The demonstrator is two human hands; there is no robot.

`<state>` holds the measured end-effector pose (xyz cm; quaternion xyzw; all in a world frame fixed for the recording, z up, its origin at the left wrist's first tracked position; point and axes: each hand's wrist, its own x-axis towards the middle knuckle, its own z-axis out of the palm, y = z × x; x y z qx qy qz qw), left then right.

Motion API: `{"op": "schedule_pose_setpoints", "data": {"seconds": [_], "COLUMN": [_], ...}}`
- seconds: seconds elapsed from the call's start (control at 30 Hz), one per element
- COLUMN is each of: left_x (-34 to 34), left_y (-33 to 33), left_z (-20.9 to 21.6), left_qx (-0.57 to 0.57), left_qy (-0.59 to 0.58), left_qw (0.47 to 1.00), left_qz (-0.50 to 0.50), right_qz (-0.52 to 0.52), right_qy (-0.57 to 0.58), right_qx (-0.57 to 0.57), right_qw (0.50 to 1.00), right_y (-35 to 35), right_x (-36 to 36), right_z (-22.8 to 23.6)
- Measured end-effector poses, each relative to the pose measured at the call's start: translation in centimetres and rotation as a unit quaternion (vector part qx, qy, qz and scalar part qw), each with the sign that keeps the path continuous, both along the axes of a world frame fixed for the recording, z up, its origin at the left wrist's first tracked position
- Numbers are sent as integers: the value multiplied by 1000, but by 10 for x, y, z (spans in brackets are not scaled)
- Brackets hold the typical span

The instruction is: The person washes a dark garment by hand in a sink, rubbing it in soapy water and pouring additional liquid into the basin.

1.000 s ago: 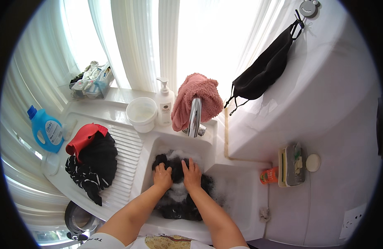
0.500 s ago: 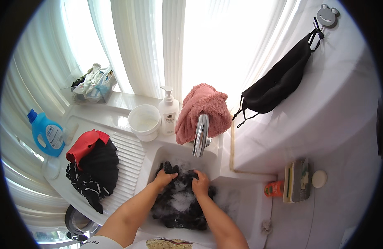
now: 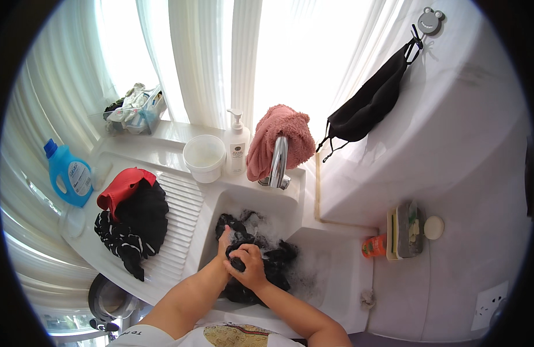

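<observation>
A wet black garment point(image 3: 258, 280) lies bunched in the white sink point(image 3: 330, 272), among foam and soapy water. My right hand point(image 3: 248, 266) has its fingers curled round a wad of the cloth, close against my left wrist. Beside it, my left hand point(image 3: 224, 242) grips the garment too, its thumb up and most of its fingers hidden by cloth. Above the sink rises a chrome tap point(image 3: 279, 162) with a pink fluffy towel point(image 3: 284, 130) draped over its base.
On the ribbed washboard point(image 3: 183, 211) at left lie black and red clothes point(image 3: 136, 214). A blue detergent bottle point(image 3: 70, 176), a white tub point(image 3: 204, 159) and a pump bottle point(image 3: 237, 144) stand around it. At right are an orange bottle point(image 3: 374, 246) and a wall holder point(image 3: 407, 231).
My right hand has moved left and down across the sink to my left hand, bunching the garment between them. The view has shifted slightly.
</observation>
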<state>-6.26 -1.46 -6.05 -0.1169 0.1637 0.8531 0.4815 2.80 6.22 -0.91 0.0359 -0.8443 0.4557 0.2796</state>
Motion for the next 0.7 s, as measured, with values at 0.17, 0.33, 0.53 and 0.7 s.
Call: {"op": "schedule_pose_setpoints", "data": {"seconds": [0.17,0.33,0.53,0.7], "left_x": [12,6,0,-7], "left_y": [28,1,19,21], "left_z": [18,-13,-3,-10], "left_qx": [-128,37,-171,-221], "left_qy": [-47,-34,-89,-84], "left_qw": [984,999,979,970], "left_qz": [115,-2,68,49], "right_qz": [-282,-62,-157,-108], "right_qy": [-83,23,24,-27], "right_qx": [-221,-88,-91,-167], "right_qw": [930,994,983,980], "right_y": [25,-6,10,29], "right_x": [-42,-25,-44,-52], "right_z": [-32,-12,-31,-52]}}
